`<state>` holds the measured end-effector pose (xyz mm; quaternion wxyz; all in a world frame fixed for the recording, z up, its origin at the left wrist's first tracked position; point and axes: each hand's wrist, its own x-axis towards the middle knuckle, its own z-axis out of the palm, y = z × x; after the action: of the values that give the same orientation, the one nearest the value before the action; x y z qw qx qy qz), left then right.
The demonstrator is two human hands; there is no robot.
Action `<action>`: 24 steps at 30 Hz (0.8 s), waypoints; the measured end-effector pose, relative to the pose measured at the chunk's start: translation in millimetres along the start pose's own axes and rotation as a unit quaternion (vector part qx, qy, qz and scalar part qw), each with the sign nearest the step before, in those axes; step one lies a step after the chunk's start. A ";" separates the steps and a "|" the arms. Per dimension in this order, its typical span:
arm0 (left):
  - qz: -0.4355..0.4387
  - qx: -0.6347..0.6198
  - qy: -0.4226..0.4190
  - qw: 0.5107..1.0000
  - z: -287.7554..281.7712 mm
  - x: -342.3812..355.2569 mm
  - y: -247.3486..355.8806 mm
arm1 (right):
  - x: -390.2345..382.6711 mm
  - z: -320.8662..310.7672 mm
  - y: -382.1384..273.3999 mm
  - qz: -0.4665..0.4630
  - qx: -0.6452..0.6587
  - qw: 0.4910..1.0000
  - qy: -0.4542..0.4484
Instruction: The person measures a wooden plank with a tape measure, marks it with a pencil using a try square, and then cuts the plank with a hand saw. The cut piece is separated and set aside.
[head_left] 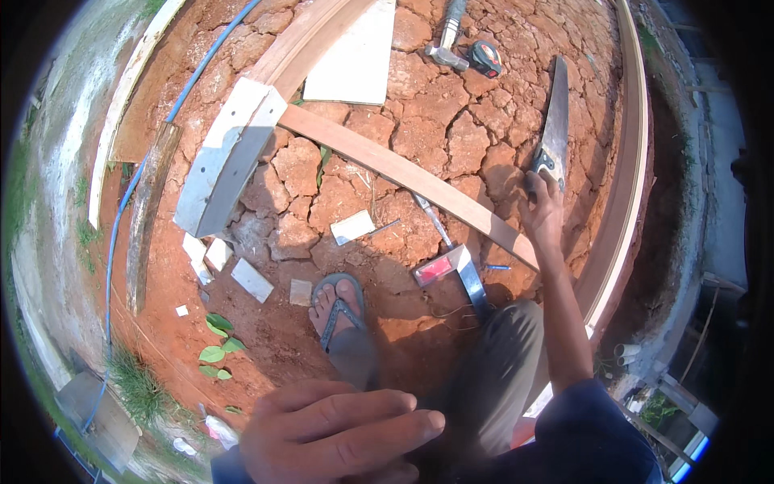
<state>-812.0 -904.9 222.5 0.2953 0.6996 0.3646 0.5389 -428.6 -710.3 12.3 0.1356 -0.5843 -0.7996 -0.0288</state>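
At the right, my right hand (544, 208) has its fingers closed around the handle of a handsaw (555, 117), whose blade points away from me over the cracked red earth. Low in the view, my left hand (339, 427) is held near my body, fingers stretched out and nothing in them. A narrow wooden strip (411, 177) lies slantwise on the ground, its near end close to my right forearm. Beside that end rest a try square (443, 268) with a red-marked stock and a blue pen (497, 267).
A hammer (447, 55) and a tape measure (484, 58) lie at the far side. Long boards (629, 177) border the right; a pale block-ended beam (234, 157) stands left. Wood offcuts (252, 280) are scattered near my sandalled foot (337, 306). A blue hose (121, 210) runs along the left.
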 end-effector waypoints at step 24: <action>-0.572 -0.197 -0.322 0.728 36.7 -84.0 -160.3 | -124.4 -23.5 -112.3 0.291 0.247 0.923 -0.050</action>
<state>-820.0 -885.5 39.1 0.7784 0.4161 0.4648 0.0703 -495.3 -865.8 16.4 0.2376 -0.7398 -0.5822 0.2392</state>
